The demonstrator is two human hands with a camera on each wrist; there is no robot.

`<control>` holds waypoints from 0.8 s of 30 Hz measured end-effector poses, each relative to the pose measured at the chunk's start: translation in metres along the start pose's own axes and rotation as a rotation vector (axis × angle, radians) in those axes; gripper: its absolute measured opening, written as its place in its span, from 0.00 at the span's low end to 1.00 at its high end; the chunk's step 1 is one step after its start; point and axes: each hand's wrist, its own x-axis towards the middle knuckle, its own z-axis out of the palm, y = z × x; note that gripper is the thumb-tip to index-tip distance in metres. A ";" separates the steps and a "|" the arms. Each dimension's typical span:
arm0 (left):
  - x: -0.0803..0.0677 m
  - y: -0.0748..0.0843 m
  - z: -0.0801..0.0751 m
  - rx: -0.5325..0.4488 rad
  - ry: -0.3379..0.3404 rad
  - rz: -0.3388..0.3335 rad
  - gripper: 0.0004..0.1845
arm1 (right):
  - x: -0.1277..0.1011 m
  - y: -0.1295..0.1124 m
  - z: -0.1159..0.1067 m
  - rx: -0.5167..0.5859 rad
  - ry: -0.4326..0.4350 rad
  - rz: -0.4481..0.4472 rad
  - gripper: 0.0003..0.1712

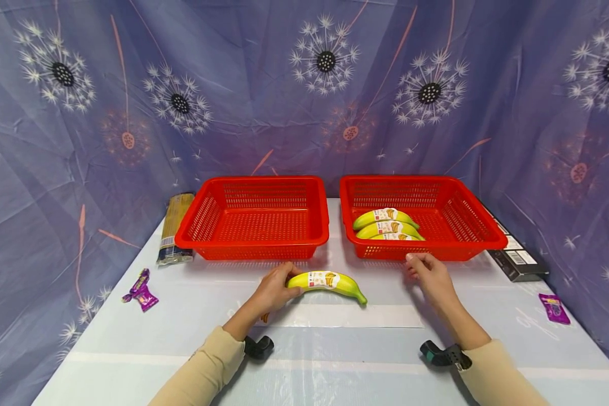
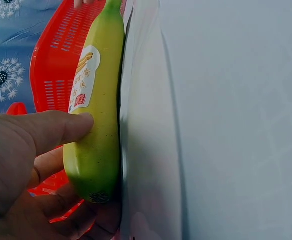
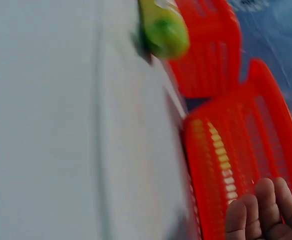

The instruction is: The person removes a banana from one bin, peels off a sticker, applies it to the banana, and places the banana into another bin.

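My left hand (image 1: pixel 273 290) grips one end of a banana (image 1: pixel 327 282) that lies on the table (image 1: pixel 335 361), just in front of the gap between the two red baskets; in the left wrist view the thumb (image 2: pixel 50 131) presses the side of the fruit and the fingers curl round beneath it. The banana carries a printed label (text too small to read) and its green tip points toward the table's right side. My right hand (image 1: pixel 431 275) rests on the table just in front of the right basket (image 1: pixel 479 239), at its near wall, fingers loosely bent and holding nothing. Inside that basket lie three labelled bananas (image 1: pixel 385 225), side by side toward its front left part. The left basket (image 1: pixel 256 245) sits beside it, toward the back edge of the table. A packet of spaghetti (image 1: pixel 175 228) lies at the left basket's left side, a purple wrapper (image 1: pixel 141 290) near the left edge, a dark box (image 1: pixel 515 256) along the right edge, another purple wrapper (image 1: pixel 555 308) nearer the front right corner
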 end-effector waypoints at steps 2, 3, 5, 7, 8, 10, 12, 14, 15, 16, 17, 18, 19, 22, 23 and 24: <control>0.000 0.000 0.000 0.006 -0.002 0.005 0.15 | 0.003 -0.002 -0.009 0.092 0.033 0.021 0.23; 0.000 0.000 0.000 0.004 -0.004 0.002 0.16 | 0.004 -0.003 -0.013 0.160 0.039 0.030 0.22; 0.000 0.000 0.000 0.000 -0.008 -0.003 0.16 | 0.006 -0.005 -0.019 0.306 0.036 0.045 0.19; 0.000 0.000 0.001 -0.006 -0.011 -0.011 0.16 | 0.009 -0.005 -0.023 0.443 0.013 0.048 0.16; 0.000 0.000 0.001 -0.010 -0.012 -0.017 0.16 | 0.010 -0.005 -0.025 0.507 -0.001 0.052 0.15; 0.000 0.000 0.001 -0.012 -0.011 -0.021 0.15 | 0.011 -0.004 -0.027 0.586 -0.024 0.056 0.15; 0.000 0.000 0.001 -0.012 -0.012 -0.021 0.15 | 0.013 -0.003 -0.028 0.619 -0.034 0.059 0.14; 0.001 0.000 0.001 -0.010 -0.014 -0.027 0.15 | 0.014 -0.002 -0.028 0.621 -0.028 0.067 0.14; 0.001 0.001 0.000 -0.009 -0.016 -0.031 0.15 | 0.014 -0.001 -0.028 0.616 -0.022 0.072 0.13; 0.001 0.001 0.000 -0.012 -0.019 -0.037 0.15 | 0.015 -0.001 -0.028 0.613 -0.019 0.076 0.13; 0.001 0.002 -0.001 -0.016 -0.022 -0.041 0.15 | 0.015 0.000 -0.028 0.610 -0.015 0.078 0.13; 0.002 0.002 -0.001 -0.022 -0.025 -0.041 0.15 | 0.016 0.000 -0.028 0.607 -0.014 0.078 0.12; 0.002 0.004 -0.003 -0.040 -0.028 -0.041 0.16 | 0.016 0.001 -0.028 0.608 -0.014 0.077 0.12; 0.006 0.016 -0.009 -0.113 -0.029 -0.010 0.16 | 0.017 0.001 -0.028 0.619 -0.020 0.062 0.12; 0.008 0.022 -0.011 -0.139 -0.028 0.002 0.17 | 0.018 0.002 -0.028 0.623 -0.022 0.056 0.12; 0.010 0.029 -0.013 -0.163 -0.024 0.017 0.17 | 0.018 0.002 -0.028 0.628 -0.024 0.051 0.12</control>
